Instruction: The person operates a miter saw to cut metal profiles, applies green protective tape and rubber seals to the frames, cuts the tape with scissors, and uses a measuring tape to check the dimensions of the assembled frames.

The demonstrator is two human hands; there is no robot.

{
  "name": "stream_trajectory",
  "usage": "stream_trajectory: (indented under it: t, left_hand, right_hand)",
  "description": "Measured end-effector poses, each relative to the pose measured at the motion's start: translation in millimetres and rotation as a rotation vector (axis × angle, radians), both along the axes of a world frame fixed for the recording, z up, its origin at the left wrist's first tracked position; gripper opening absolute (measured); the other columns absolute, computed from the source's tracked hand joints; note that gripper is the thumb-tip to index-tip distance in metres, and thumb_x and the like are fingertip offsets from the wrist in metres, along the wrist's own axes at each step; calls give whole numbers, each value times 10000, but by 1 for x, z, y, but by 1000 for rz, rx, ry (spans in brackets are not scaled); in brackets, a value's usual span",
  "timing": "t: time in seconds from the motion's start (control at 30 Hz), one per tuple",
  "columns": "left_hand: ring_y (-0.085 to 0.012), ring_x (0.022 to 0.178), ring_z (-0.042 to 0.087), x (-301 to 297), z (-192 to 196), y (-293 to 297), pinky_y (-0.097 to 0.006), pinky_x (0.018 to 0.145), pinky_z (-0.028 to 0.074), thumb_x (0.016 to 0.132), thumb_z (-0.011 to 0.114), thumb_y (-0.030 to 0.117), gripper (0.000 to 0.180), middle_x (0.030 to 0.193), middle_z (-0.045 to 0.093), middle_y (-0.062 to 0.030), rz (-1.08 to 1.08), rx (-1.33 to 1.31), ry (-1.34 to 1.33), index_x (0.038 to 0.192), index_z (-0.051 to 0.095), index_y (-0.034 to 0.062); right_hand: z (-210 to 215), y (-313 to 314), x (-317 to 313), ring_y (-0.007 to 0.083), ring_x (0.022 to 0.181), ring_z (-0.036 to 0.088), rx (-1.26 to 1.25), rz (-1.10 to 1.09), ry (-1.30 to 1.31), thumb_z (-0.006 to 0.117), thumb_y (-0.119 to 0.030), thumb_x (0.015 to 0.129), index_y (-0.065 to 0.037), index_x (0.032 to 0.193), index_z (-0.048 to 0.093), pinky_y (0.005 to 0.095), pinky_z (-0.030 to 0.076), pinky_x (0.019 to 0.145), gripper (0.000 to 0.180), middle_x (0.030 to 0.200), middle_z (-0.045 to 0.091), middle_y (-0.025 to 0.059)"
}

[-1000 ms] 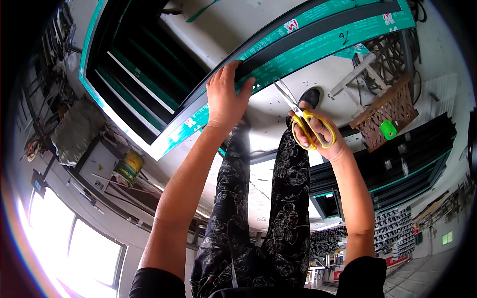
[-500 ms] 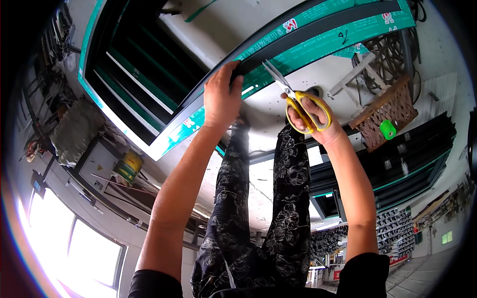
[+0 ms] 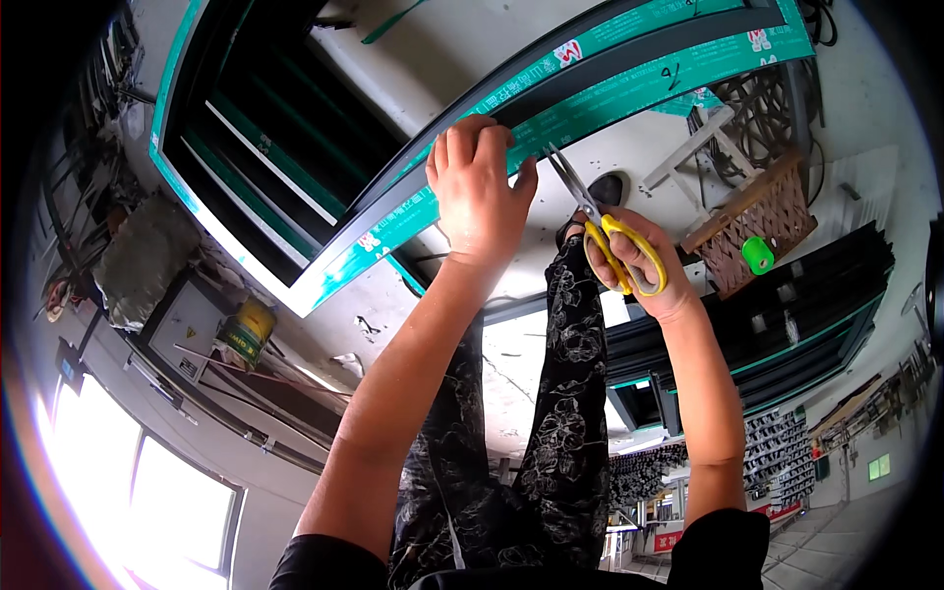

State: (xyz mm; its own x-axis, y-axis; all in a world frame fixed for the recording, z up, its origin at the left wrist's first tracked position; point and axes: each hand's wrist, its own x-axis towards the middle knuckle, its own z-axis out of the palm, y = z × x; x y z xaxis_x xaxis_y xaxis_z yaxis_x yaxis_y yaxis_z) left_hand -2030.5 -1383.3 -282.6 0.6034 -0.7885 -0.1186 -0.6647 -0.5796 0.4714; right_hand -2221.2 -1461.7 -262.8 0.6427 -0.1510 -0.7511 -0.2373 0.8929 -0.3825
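Your left hand [image 3: 482, 202] is lying on the long near side of that green-and-black frame [image 3: 629, 95], fingers [image 3: 489, 146] loosely bent over the bar and side by side, thumb sticking out well away from them. Looks more like resting than pinching, tbh. Your right hand [image 3: 637, 258] is just on your side of the frame, with your fingers and thumb wrapped through the yellow loops of the scissors [image 3: 592, 210]. The blades have only a narrow gap between them, and they point up and left, tips right by the frame's near edge, to the right of your left hand. Can't tell if the tips actually touch the film.

The frame itself slants across in front of you, dark bars with green printed film along them, and its left part surrounds some dark lengths edged in green and white. On your side of the frame, past the scissors, there's your dark shoe [image 3: 608, 190] on the pale floor [image 3: 511, 369]. Nearer you than the frame's right end is a brown lattice piece [image 3: 752, 216] with a bright green roll [image 3: 758, 256] by it, then a stack of black profiles [image 3: 757, 329]. Nearer you than the frame's left corner sits a yellow and green container [image 3: 246, 332].
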Motion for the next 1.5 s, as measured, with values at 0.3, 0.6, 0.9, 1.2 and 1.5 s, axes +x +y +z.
stream_trajectory:
  t: [0.3,0.6,0.9,1.2,1.5]
  left_hand:
    - [-314,1043,508,-3,-4,-6,-439,933,402,642,758,75,308,1053,559,-74,-20,42,-4,888,572,81]
    - [-309,1024,483,-8,-11,-7,-449,934,373,654,694,43,251,1007,536,-76,-29,18,-27,857,552,84]
    - [-327,1013,567,6,-2,13,-391,875,478,747,652,-34,197,1111,567,-145,-21,-72,51,929,607,25]
    - [-318,1040,538,-5,-7,12,-391,883,465,702,675,-18,248,1071,559,-134,-3,-16,-56,927,584,34]
    - [-349,1079,535,-6,-4,15,-416,904,461,655,674,-49,286,1041,552,-144,11,-35,-12,907,561,23]
  right_hand:
    - [-12,11,-8,61,594,518,19,-37,9,640,-391,917,17,1198,587,197,385,510,498,729,529,-9]
    - [-17,17,-11,54,582,494,73,-34,-32,625,-362,935,34,1196,581,191,379,508,476,723,522,-18]
    - [-23,16,-12,71,596,511,38,52,-76,607,-471,915,-9,1194,564,189,369,477,542,798,574,29]
    - [-31,21,-7,83,549,460,318,-146,-182,573,-449,936,50,1179,575,220,342,472,556,715,550,29]
    - [-43,18,6,87,524,450,269,-105,-271,596,-377,937,60,1171,566,216,355,458,496,678,540,50]
